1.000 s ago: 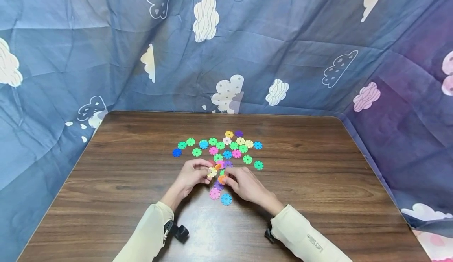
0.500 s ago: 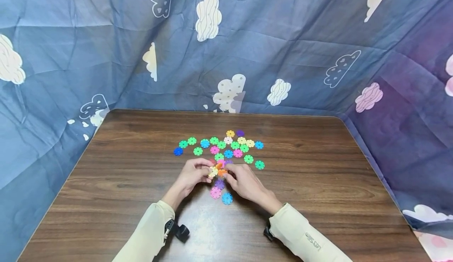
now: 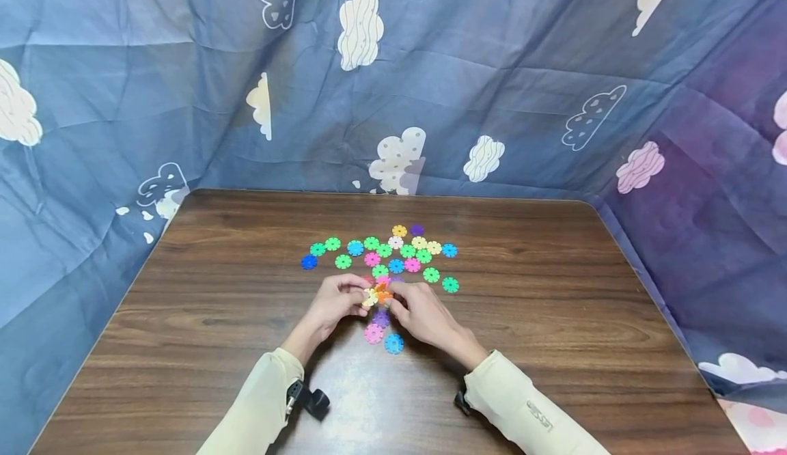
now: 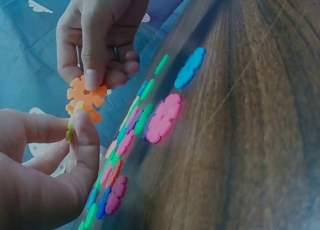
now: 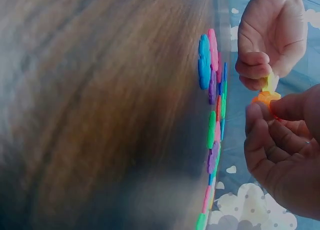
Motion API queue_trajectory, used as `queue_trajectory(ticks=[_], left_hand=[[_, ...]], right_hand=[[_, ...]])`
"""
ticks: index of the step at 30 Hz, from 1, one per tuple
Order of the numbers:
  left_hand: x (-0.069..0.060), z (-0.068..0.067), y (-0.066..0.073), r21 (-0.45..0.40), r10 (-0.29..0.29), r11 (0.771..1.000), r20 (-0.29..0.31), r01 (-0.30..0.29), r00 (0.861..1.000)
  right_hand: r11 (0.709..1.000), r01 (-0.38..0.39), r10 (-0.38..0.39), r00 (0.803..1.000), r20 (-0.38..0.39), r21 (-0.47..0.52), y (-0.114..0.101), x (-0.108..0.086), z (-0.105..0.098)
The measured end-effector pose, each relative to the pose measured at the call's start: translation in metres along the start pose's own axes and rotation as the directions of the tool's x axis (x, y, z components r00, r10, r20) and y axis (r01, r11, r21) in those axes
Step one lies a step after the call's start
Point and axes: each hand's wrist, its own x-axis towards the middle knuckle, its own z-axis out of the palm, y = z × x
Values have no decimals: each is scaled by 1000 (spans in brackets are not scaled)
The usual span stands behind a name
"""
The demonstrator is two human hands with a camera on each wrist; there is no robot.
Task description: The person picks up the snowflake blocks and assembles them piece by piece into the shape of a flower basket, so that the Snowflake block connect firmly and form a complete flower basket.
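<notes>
Over the middle of the table, my left hand (image 3: 332, 305) pinches a pale yellow snowflake disc (image 3: 369, 298) between thumb and fingers. Facing it, my right hand (image 3: 425, 313) pinches an orange snowflake disc (image 4: 82, 94) by its edge. A second orange piece (image 4: 91, 114) shows just below that disc in the left wrist view, up against the yellow one. The yellow and orange pieces meet between the two hands; whether their slots are fitted together I cannot tell. Both hands are raised off the tabletop, and fingers hide part of the discs.
Several loose snowflake discs lie flat beyond the hands, among them a dark blue disc (image 3: 309, 262) and a teal disc (image 3: 451, 284). Nearer lie a pink disc (image 3: 374, 333) and a light blue disc (image 3: 394, 343). A patterned cloth (image 3: 295, 120) hangs behind the wooden table (image 3: 553, 346).
My right hand has lifted its orange disc slightly up and left, from beside the purple disc to the yellow disc. The left hand has stayed nearly still, holding the yellow disc.
</notes>
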Motion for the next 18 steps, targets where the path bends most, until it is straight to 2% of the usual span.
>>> queue_trajectory(ticks=[7, 14, 18], left_hand=[[0, 1, 2, -12, -14, 1000, 25, 14, 1000], [2, 8, 5, -5, -37, 999, -17, 37, 999], [3, 7, 4, -9, -46, 999, -10, 46, 999]], right_hand=[[997, -3, 3, 1000, 1, 75, 1, -3, 4], [1000, 23, -23, 1000, -5, 16, 0, -1, 6], [1000, 16, -16, 1000, 3, -10, -1, 1, 4]])
